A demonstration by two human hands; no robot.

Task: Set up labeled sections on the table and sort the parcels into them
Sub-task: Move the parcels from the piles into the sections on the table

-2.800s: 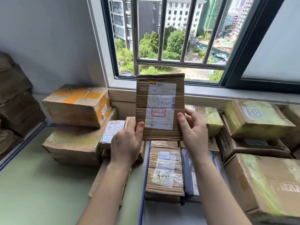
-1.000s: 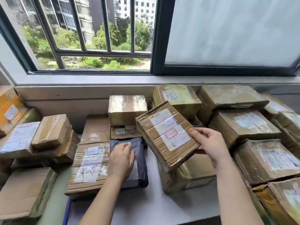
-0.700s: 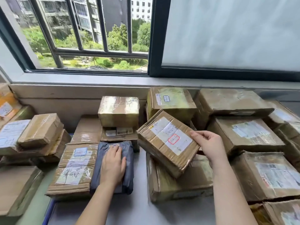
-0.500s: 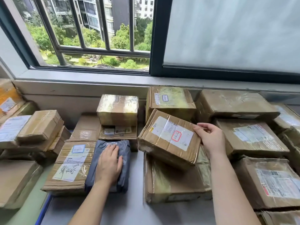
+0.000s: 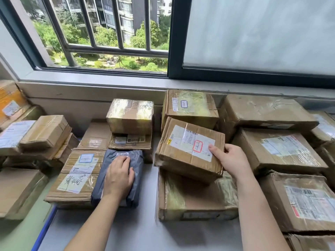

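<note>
**Mid-sort at the window bench, one parcel in each grip**

The right grip (image 5: pixel 231 159) has hold of the brown cardboard parcel (image 5: pixel 178 160), the one with the white shipping label and a red-outlined box on it. The thumb sits on top at the label's corner, and the other fingers curl under the parcel's right edge. The parcel is tilted, with its left side lower. It's over a wide flat box (image 5: pixel 195 201) wrapped in clear tape, and I can't tell if its weight is fully down on that box.

The left grip (image 5: pixel 118 175) lies palm-down on a dark grey poly mailer (image 5: pixel 138 165). Its fingers are relaxed on top, not wrapped around anything. The mailer lies on the grey bench (image 5: pixel 137 230), right up against a flat box with a handwritten label (image 5: pixel 78 173) on its left.

Behind the mailer, a small shiny taped box (image 5: pixel 129 115) sits on another carton. More cartons are stacked to the right of the held parcel and off to the far left. A blue strip (image 5: pixel 44 230) runs along the bench's left edge. The barred window (image 5: pixel 112 33) behind shows trees and apartment blocks.
</note>
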